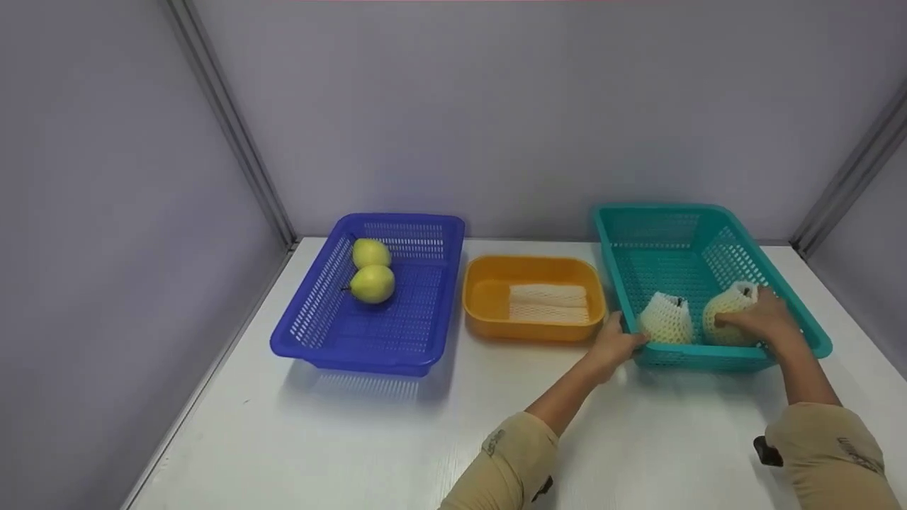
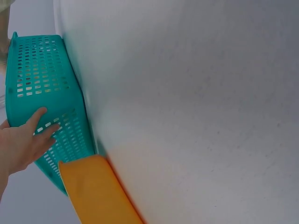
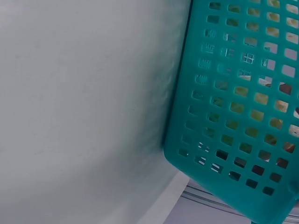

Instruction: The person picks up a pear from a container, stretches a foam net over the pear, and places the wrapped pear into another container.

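Observation:
At the right of the head view stands a teal plastic basket (image 1: pixel 659 258) with two pears in white foam nets near its front wall. My left hand (image 1: pixel 613 348) grips the basket's front left corner, its fingers against the outer wall in the left wrist view. Just inside that corner sits one netted pear (image 1: pixel 666 322), stem up. Over the front right rim reaches my right hand (image 1: pixel 765 319), holding the other netted pear (image 1: pixel 724 319) low in the basket. Only the basket's perforated wall (image 3: pixel 243 107) shows in the right wrist view; the right hand is hidden there.
A blue basket (image 1: pixel 418 312) at the left holds two bare yellow-green pears (image 1: pixel 372 284). Between the baskets, close beside the teal one, an orange tray (image 1: pixel 485 283) contains flat white foam nets (image 1: pixel 548 303). Grey panels (image 1: pixel 496 120) rise behind the white table (image 1: pixel 354 446).

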`<state>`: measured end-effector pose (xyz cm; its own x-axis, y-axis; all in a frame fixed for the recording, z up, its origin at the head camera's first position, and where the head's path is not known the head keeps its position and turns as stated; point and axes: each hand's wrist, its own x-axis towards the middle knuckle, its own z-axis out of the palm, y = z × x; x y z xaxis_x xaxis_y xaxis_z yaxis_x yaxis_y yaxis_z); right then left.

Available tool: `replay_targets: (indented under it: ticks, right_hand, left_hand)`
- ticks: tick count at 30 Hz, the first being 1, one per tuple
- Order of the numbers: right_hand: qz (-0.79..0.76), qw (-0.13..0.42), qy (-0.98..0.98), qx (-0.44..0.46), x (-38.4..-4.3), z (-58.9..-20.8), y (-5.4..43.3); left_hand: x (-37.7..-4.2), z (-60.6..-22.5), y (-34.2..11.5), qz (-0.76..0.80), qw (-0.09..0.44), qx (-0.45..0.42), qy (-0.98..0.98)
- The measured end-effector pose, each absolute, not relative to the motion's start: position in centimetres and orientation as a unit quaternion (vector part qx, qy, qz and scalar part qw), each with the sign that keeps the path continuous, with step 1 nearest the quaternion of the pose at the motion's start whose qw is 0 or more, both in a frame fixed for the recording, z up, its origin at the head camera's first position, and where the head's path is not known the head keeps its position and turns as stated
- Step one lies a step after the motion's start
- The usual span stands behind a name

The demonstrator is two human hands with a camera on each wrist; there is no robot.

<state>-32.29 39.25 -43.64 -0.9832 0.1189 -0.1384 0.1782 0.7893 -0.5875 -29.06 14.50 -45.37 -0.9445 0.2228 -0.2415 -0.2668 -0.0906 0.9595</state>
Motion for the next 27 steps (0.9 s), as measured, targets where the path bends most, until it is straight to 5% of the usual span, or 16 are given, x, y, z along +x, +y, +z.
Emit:
replay_targets:
  ticks: [8, 27]
  right_hand:
    - [-0.336, 0.046, 0.941, 0.002, -32.49, -43.75, 38.74]
    - [-0.288, 0.102, 0.952, 0.038, -32.12, -43.87, 38.93]
  left_hand:
    - [-29.19, -45.13, 14.27, 0.731, 0.162, -0.013, 0.663]
    - [-29.0, -45.39, 14.61, 0.721, 0.16, -0.018, 0.674]
